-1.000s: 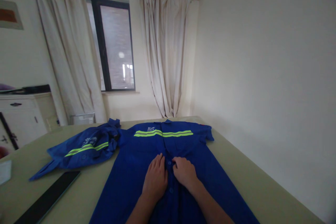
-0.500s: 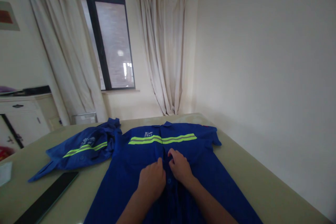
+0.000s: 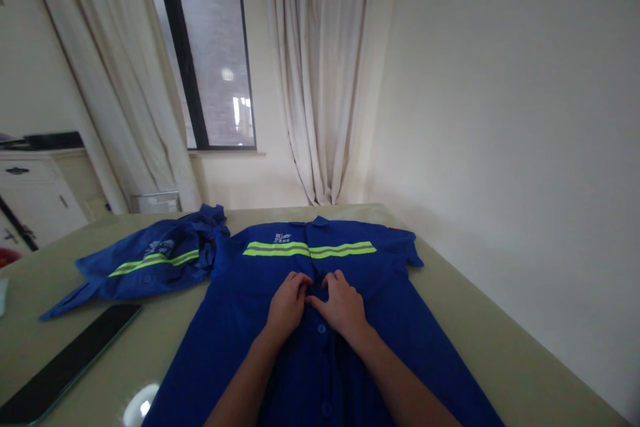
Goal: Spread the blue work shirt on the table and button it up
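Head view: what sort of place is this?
Likely a room in a home: long pale curtains hang beside a window, and a white cabinet stands beyond the table.

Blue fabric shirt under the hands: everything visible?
The blue shirt, apparently cloth, lies spread front up on a greenish table, collar at the far end, lower end out of frame. A yellow-green band with grey stripe crosses the chest, white print above it, picture left. One short sleeve shows at right; round blue buttons line the front. Left hand and right hand touch it below the band; fastening unclear.
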Demonstrator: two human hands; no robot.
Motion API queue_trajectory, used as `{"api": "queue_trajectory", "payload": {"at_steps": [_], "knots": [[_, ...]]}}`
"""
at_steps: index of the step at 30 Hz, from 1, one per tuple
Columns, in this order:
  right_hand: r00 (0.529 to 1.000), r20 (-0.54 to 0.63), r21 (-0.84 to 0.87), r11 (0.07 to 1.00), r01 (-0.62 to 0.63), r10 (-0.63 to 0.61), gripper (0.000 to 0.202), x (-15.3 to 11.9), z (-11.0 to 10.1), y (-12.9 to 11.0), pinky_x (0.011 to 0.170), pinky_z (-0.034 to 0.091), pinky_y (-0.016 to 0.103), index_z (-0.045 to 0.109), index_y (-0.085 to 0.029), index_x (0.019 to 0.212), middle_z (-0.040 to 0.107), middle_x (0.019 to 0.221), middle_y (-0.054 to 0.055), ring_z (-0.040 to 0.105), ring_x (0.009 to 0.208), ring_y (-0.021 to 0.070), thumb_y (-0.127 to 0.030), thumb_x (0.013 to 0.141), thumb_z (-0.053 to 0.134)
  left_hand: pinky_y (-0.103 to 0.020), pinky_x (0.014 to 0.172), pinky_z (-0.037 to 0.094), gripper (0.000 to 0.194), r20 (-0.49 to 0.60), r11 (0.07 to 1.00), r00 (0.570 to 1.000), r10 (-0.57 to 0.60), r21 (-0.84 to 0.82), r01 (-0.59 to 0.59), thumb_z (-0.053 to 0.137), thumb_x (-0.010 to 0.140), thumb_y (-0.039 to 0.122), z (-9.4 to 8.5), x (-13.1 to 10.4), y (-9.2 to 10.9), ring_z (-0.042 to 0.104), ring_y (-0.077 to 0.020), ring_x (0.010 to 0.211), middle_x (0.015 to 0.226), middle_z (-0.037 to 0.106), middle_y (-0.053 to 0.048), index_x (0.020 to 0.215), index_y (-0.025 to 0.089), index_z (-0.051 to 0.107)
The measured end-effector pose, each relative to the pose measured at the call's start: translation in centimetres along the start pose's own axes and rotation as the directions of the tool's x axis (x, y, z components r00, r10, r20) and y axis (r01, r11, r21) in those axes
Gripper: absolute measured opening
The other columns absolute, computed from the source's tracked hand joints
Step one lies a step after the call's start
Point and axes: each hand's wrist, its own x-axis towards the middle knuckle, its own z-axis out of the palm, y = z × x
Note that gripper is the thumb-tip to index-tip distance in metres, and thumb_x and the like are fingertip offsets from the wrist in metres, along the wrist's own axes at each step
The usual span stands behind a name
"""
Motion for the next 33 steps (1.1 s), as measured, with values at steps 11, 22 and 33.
{"api": "queue_trajectory", "payload": {"at_steps": [11, 22, 33], "knots": [[0.999, -0.041, 0.087, 0.996, -0.017, 0.02, 0.012, -0.1, 0.1, 0.8, 0.071, 0.042, 0.03, 0.066, -0.023, 0.093, 0.066, 0.103, 0.004, 0.067, 0.086, 0.021, -0.029, 0.085, 0.059, -0.034, 0.095, 0.045, 0.019, -0.014, 0.975, 0.997, 0.076, 0.212, -0.071, 0.05, 0.098, 0.027, 0.1, -1.0, 1.5, 0.059, -0.0222, 0.104, 0.11, 0.063, -0.006, 0.106, 0.023, 0.066], [0.97, -0.134, 0.527, 0.814, 0.244, -0.203, 0.013, 1.0, 0.5, 2.8, 0.075, 0.045, 0.027, 0.068, -0.021, 0.085, 0.067, 0.086, 0.001, 0.062, 0.082, 0.0172, -0.017, 0.082, 0.056, -0.031, 0.093, 0.047, 0.021, -0.065, 0.989, 0.987, 0.146, 0.021, -0.145, 0.045, 0.099, 0.02, -0.4, -0.9, 1.7, 0.061, -0.0205, 0.1, 0.102, 0.066, -0.004, 0.101, 0.024, 0.066], [0.979, -0.161, 0.555, 0.809, 0.194, -0.124, 0.015, 0.9, 0.7, 2.0, 0.078, 0.048, 0.029, 0.073, -0.02, 0.086, 0.072, 0.087, 0.004, 0.065, 0.082, 0.0189, -0.019, 0.085, 0.058, -0.03, 0.092, 0.047, 0.023, -0.045, 0.971, 0.984, 0.172, 0.173, -0.162, 0.042, 0.1, 0.018, -0.3, -1.1, 2.4, 0.059, -0.0197, 0.102, 0.104, 0.063, -0.004, 0.101, 0.024, 0.064]]}}
